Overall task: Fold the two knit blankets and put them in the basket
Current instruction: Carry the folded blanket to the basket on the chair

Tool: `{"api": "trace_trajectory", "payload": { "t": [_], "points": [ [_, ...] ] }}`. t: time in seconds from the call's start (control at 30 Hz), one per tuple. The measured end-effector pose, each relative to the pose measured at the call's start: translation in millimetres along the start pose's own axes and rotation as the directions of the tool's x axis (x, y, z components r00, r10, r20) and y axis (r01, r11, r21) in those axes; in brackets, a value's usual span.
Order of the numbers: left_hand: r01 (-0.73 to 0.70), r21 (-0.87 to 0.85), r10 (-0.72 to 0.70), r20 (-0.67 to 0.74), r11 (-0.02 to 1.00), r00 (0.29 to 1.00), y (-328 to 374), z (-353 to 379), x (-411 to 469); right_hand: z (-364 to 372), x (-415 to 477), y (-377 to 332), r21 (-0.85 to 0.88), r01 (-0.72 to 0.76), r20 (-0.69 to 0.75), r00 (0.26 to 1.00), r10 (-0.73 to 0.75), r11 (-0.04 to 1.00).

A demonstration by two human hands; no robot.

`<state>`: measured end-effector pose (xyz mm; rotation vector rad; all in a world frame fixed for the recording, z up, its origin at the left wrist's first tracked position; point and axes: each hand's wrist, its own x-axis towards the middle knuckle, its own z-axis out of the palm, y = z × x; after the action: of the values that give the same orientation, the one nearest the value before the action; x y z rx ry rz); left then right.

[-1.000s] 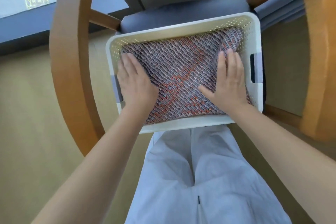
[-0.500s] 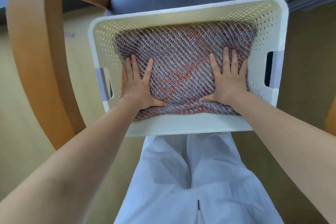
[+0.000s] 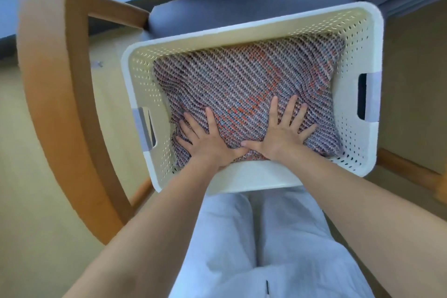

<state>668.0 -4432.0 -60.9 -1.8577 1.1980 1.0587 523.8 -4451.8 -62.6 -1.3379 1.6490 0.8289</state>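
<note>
A folded knit blanket [image 3: 244, 75] in grey, pink and orange fills the bottom of a white perforated plastic basket [image 3: 242, 36]. Only one blanket surface shows; anything beneath it is hidden. My left hand [image 3: 205, 139] lies flat on the blanket near the basket's front edge, fingers spread and straight. My right hand [image 3: 283, 130] presses flat beside it, fingers fanned out, the two thumbs almost touching. Both forearms reach over the basket's near wall.
The basket stands on a grey cushioned seat [image 3: 242, 9] of a chair with curved wooden arms [image 3: 50, 94]. A second wooden rail [image 3: 408, 172] runs at the right. My legs in white trousers [image 3: 261, 244] are just below the basket. Tan floor lies on both sides.
Both hands have slid from the blanket's sides toward its middle front, ending close together. The view has tilted, so the basket sits lower and more slanted in frame.
</note>
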Motion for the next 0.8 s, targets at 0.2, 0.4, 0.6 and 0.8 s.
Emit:
{"api": "trace_trajectory", "payload": {
  "t": [0.2,0.4,0.6,0.8],
  "points": [
    [-0.039,0.125,0.025,0.115,0.991,0.993,-2,-18,-4,-5,-9,3,0.011,0.023,-0.013,1.000,-0.023,1.000],
    [-0.271,0.317,0.236,0.144,0.909,0.961,-10,-85,-39,-6,-99,31,0.436,0.196,-0.372,0.928,-0.023,0.879],
    [-0.616,0.499,0.705,0.015,0.610,0.709,3,-50,-147,67,-224,55,0.644,0.238,-0.484,0.863,0.146,0.727],
    [-0.781,0.624,0.799,0.456,0.027,0.393,4,57,-259,203,-359,59,0.902,0.069,-0.313,0.784,0.535,0.426]
  ]
}}
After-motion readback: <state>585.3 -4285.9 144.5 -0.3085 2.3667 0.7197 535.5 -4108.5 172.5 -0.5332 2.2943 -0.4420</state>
